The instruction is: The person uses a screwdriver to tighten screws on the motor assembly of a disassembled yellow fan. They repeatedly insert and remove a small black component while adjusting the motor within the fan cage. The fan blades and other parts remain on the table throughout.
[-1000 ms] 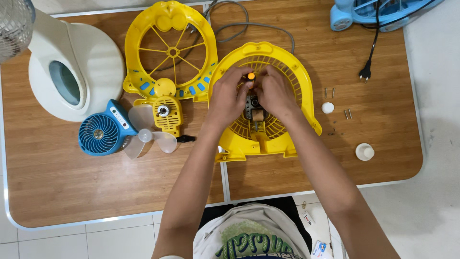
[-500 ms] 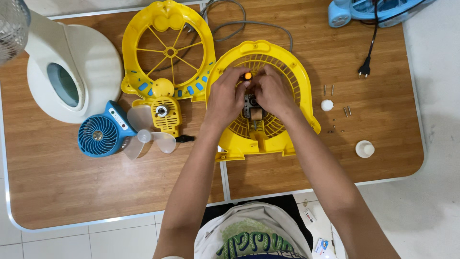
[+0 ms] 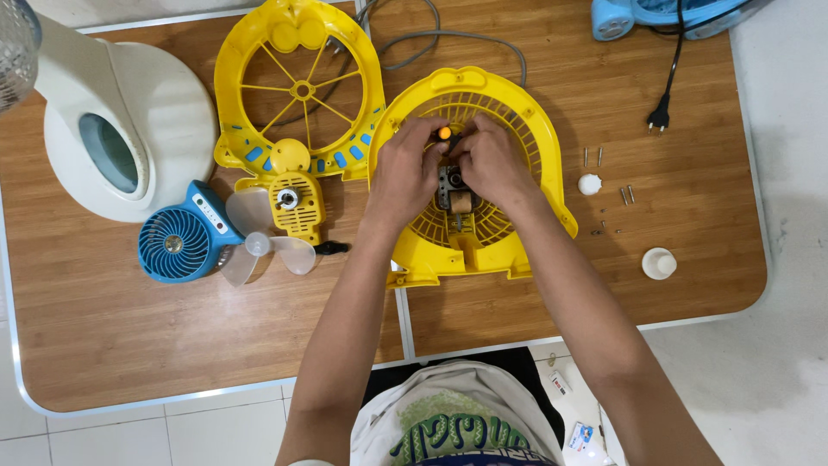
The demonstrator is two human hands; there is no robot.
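1. Bright, even overhead light; focus is sharp throughout.
2. Soft short shadows lie under the forearms on the wooden table (image 3: pixel 535 52).
3. Mild glare whitens the floor (image 3: pixel 776 362).

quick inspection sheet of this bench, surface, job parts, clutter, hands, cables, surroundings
surface: wooden table with a pale rim, seam down the middle.
job's things: yellow fan housing lying flat; motor at its centre; orange-tipped tool between the hands.
clutter: yellow front grille, clear fan blade, small blue fan, white appliance, screws, two white caps.
grippers: left hand and right hand both over the motor, fingers at the tool.
cables: grey cord; black plug, unplugged.
surroundings: tiled floor, blue appliance at the far edge.
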